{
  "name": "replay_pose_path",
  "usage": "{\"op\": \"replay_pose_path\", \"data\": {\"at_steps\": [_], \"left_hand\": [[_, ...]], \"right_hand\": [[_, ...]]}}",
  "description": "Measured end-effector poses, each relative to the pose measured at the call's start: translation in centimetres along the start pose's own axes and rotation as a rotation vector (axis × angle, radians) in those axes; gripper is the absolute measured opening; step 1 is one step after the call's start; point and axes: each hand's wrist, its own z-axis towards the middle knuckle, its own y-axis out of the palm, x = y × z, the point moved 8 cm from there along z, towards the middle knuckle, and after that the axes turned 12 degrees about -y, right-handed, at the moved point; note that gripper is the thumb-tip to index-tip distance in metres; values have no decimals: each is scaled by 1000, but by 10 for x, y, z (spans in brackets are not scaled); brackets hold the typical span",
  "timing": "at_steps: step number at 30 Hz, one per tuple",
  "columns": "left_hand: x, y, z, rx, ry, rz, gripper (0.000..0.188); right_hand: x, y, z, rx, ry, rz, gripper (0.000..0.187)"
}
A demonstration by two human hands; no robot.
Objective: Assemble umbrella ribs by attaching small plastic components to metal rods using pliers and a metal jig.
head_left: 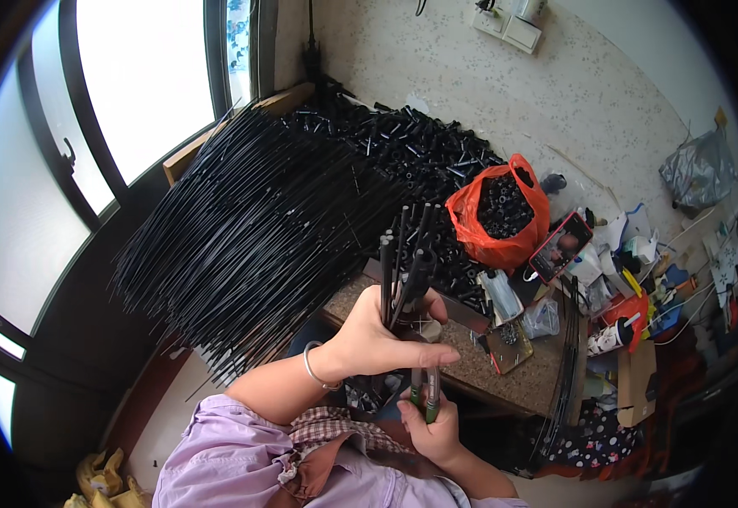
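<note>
The left hand is closed around a small upright bundle of thin black rods and thicker black tubes, its thumb stretched to the right; a silver bangle circles that wrist. Just nearer, the right hand grips a hand tool with green-and-grey handles, its upper end hidden behind the left thumb. The bundle stands above the near edge of the brown speckled desk.

To the left, a broad heap of long, thin black rods overhangs the desk beside the bright dark-framed window. Beyond it, a mound of short black tubular pieces lies against the pale speckled wall. Right of the mound stands an open red plastic bag filled with small black ring-like parts; a phone in a red case leans just beside it. Farther right are a white cup with dark patches and a straw and, nearer, an open brown cardboard box.
</note>
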Motion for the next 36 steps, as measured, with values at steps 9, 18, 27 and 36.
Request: {"op": "replay_pose_path", "data": {"at_steps": [9,18,27,36], "left_hand": [[-14,-3,-7,161,21,-36,32],[-2,-15,-7,171,170,74,39],[-25,-15,-10,-116,-38,-205,33],[-32,-10,-9,-55,-152,-201,59]], "right_hand": [[-31,-5,-3,16,-84,-257,19],[-36,-27,4,-18,-71,224,37],[-89,-70,15,-152,-510,-444,24],[-127,-61,-6,75,-1006,-1550,20]]}}
